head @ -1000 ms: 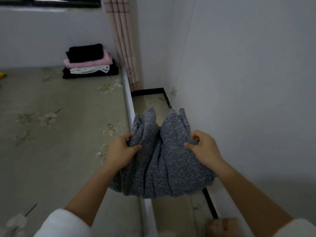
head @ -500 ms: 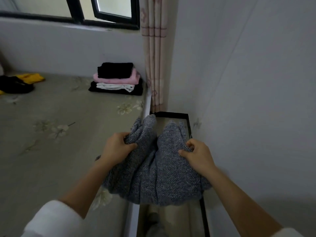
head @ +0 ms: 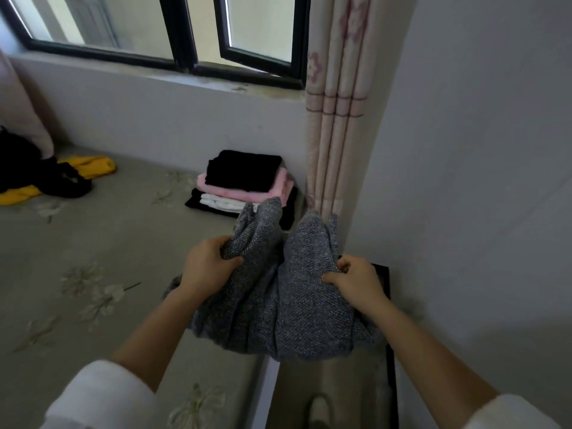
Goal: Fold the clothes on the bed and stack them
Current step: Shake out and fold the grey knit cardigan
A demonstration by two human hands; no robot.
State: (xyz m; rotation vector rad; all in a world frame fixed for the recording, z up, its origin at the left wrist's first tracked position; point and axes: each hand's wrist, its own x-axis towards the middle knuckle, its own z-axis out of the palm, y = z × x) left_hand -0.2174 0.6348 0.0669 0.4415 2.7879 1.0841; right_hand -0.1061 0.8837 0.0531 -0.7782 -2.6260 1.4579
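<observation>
A grey knitted garment (head: 288, 301) hangs bunched in the air over the right edge of the bed (head: 102, 261). My left hand (head: 207, 267) grips its left side and my right hand (head: 356, 281) grips its right side. A folded stack (head: 244, 184) of black, pink, white and black clothes sits at the bed's far right corner, just beyond the garment's raised top. Unfolded yellow clothing (head: 89, 167) and a black garment (head: 46, 178) lie in a heap at the far left of the bed.
A wall (head: 464, 181) runs close along my right. A pink-patterned curtain (head: 332, 119) hangs in the corner under a black-framed window (head: 185, 32). Between the bed and the wall is a narrow gap with a black frame (head: 385, 283).
The view has swung up and left, so the window and the heap at the left came into sight. The held grey garment now sits nearer the folded stack. Both grips are unchanged.
</observation>
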